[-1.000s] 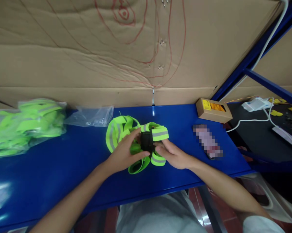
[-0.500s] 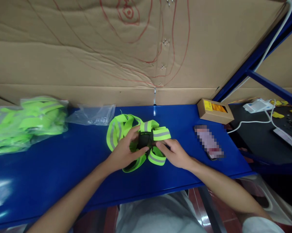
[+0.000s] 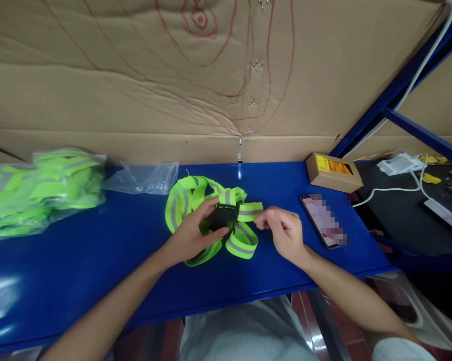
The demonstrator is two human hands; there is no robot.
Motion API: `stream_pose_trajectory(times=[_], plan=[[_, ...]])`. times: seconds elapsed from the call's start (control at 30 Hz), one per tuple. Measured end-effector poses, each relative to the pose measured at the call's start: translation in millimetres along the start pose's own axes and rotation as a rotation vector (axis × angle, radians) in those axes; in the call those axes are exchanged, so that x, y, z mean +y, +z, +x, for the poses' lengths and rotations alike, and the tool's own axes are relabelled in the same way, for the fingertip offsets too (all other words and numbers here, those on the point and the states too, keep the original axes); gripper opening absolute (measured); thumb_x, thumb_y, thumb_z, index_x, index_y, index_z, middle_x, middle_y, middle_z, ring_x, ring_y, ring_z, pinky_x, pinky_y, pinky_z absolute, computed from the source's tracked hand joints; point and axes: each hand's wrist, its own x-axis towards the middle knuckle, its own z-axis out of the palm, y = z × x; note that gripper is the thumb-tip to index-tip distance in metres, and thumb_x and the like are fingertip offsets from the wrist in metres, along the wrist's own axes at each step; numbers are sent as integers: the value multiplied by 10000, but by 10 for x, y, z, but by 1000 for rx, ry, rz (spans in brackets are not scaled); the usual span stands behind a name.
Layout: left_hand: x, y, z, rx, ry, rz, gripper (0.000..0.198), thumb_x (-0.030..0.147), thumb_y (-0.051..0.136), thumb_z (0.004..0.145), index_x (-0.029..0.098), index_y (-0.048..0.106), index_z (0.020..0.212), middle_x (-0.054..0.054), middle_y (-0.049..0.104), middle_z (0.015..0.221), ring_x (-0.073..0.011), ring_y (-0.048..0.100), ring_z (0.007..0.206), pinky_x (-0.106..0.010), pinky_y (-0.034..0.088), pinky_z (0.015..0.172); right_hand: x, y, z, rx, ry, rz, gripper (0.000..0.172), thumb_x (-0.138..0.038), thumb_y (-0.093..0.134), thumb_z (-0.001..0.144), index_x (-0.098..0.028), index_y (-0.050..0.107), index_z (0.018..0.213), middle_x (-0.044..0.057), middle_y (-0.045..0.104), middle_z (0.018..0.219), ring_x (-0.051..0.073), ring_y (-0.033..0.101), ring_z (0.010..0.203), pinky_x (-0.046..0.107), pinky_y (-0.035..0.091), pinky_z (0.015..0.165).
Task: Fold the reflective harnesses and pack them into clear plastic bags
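A neon-green reflective strap (image 3: 243, 244) with grey stripes lies looped on the blue table, joined to a black buckle-like piece (image 3: 226, 216). My left hand (image 3: 197, 228) grips that black piece between thumb and fingers from its left side. Larger loops of the strap spread behind and below this hand. At the right, my right hand (image 3: 284, 230) has its fingers curled together at the end of a short strap loop. Whether the fingertips pinch the band there is hard to make out.
Clear bags of green reflective straps (image 3: 67, 180) lie at the left, beside a clear plastic bag (image 3: 146, 178). To the right are a phone (image 3: 321, 220) and a cardboard box (image 3: 333, 173). A cardboard wall (image 3: 116, 100) rises behind the blue table (image 3: 98, 271).
My right hand has moved right, away from the black piece, and its fingers have curled. The short strap loop beside it looks flatter and straighter. My left hand stays on the black piece.
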Motion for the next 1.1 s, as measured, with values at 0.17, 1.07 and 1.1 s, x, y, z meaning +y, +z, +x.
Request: stream_pose_trajectory(times=[0.17,1.07,1.1], plan=[[98,-49,-31,-72,33,32,571,347,709,914,221,476,1419,-115,691,1270,-263,684,1154,-385,561,991,26,5,61,-79,-79,-182,365,-298,624,1005,-249,564,1362,114,643,1331,252,618,1235,431,515,1044],[61,-50,-28,-124,52,60,476,294,701,893,251,569,1348,-87,693,1222,-270,682,1110,-411,574,1002,84,63,49,-257,-45,-219,449,-318,591,1026,-278,469,1456,135,552,1468,290,490,1413,513,420,1150],[62,-50,-27,-126,54,60,471,293,699,896,250,570,1347,-88,692,1224,-269,681,1113,-408,575,1000,84,64,50,-256,-44,-220,448,-315,590,1026,-278,469,1455,134,552,1468,288,490,1413,512,420,1149]])
